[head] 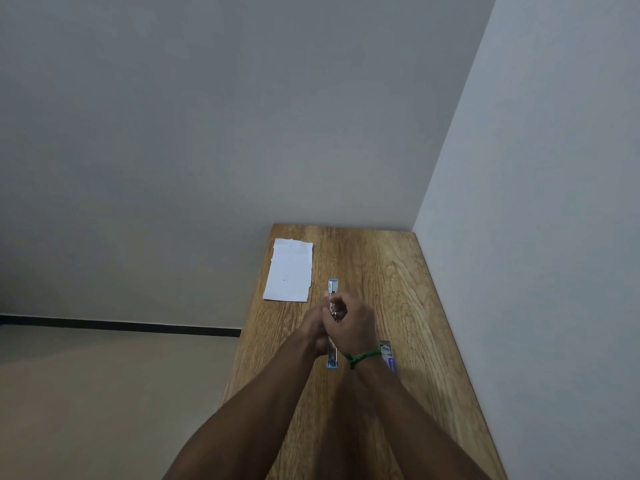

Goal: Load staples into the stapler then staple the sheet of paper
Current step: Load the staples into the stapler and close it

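Observation:
A blue and silver stapler (332, 289) lies opened out long over the middle of the wooden table (398, 289), one end pointing away from me and the other end towards me. My left hand (313, 329) grips it from the left side. My right hand (353, 323), with a green cord on its wrist, pinches something small at the stapler's metal channel; the staples themselves are too small to make out. A white sheet of paper (289, 270) lies flat at the far left of the table, apart from both hands.
A small staple box (388, 355) sits on the table just right of my right wrist, partly hidden by it. Grey walls close the table's far and right sides. The table's left edge drops to the floor.

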